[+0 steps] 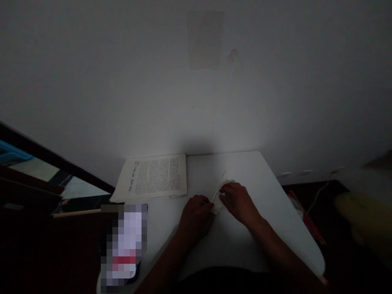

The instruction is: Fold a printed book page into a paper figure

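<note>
Both hands rest on a small piece of white paper (pixel 218 195) lying on a white table (pixel 263 212). My left hand (pixel 196 215) is curled, its fingers pressed on the paper's left side. Over the paper's right part lies my right hand (pixel 237 201), fingers bent and pressing down. A raised fold edge of the paper runs between the two hands. The light is dim and the fingertips are hard to make out.
A printed sheet or booklet (pixel 153 177) lies at the table's far left, against the pale wall. A blurred-out phone-like object (pixel 125 245) sits at the near left. Dark furniture stands left; cables and a yellowish object (pixel 364 216) are right.
</note>
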### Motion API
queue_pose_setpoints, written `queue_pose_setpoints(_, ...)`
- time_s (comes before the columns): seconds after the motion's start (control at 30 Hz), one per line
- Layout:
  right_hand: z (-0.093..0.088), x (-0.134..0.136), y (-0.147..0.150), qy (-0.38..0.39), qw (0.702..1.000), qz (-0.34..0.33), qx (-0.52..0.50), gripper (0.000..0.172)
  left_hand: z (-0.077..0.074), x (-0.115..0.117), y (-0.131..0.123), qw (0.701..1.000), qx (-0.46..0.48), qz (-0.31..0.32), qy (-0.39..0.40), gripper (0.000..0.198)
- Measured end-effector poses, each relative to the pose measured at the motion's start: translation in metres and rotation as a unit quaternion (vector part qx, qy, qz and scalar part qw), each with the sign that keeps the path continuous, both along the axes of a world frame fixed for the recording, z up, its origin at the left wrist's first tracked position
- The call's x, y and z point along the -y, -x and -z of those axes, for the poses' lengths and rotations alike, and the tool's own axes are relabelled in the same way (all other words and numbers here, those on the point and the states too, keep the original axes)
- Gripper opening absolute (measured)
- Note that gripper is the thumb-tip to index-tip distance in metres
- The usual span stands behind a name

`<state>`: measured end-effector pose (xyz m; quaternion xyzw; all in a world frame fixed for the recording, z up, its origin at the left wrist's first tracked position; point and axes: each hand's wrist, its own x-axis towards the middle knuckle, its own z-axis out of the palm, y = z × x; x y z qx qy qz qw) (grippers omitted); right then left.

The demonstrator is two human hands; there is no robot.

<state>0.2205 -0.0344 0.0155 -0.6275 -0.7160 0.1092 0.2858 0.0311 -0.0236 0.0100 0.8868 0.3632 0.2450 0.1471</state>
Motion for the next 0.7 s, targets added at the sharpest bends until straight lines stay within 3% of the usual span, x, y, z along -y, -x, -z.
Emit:
queue_pose_setpoints(0.2, -0.001, 0.006, 0.001, 0.013, 0.997, -0.075, -0.001, 0.017, -0.002, 0.002, 0.001, 1.000, -0.025, -0.002, 0.006, 0.006)
queue_pose_setpoints(0.47, -0.002, 0.009, 0.010, 0.053, 0.987, -0.131, -0.081, 0.014, 0.000, 0.001, -0.003, 0.998, -0.060, -0.020, 0.003, 0.015)
queue_pose_setpoints(0.7, -0.005, 0.005, 0.008, 0.060, 0.983, -0.137, -0.109, 0.015, -0.006, -0.003, -0.008, 0.990, -0.102, -0.078, 0.057, 0.018)
